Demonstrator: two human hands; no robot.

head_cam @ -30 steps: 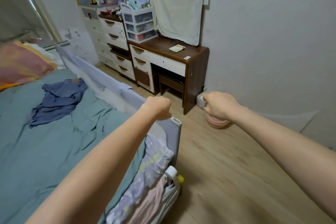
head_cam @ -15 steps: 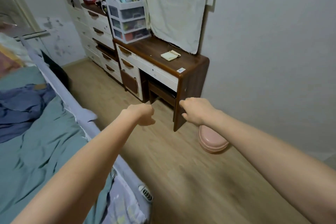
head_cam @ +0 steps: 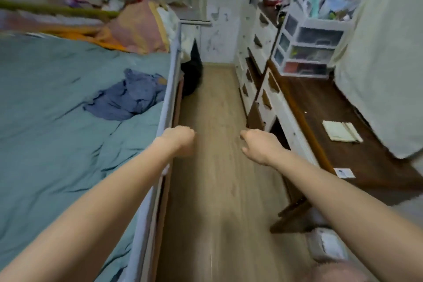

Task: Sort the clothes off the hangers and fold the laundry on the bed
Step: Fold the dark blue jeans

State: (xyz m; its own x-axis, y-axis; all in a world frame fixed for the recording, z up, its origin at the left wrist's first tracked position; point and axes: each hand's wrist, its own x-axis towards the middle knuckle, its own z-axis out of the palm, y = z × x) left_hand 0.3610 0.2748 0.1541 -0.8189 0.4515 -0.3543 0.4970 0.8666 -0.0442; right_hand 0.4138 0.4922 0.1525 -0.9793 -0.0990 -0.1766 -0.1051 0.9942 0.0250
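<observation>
Reaching out over the floor, the left hand (head_cam: 180, 141) and right hand (head_cam: 261, 145) are curled into fists on nothing. The blue garment (head_cam: 128, 97) lies crumpled on the bed (head_cam: 45, 121); hangers, unseen here, should be located first.

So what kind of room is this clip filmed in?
Most likely a home bedroom: a bed with a teal cover and pillows, a crumpled blue garment lying on it, and a white chest of drawers beside a wooden desk.
</observation>
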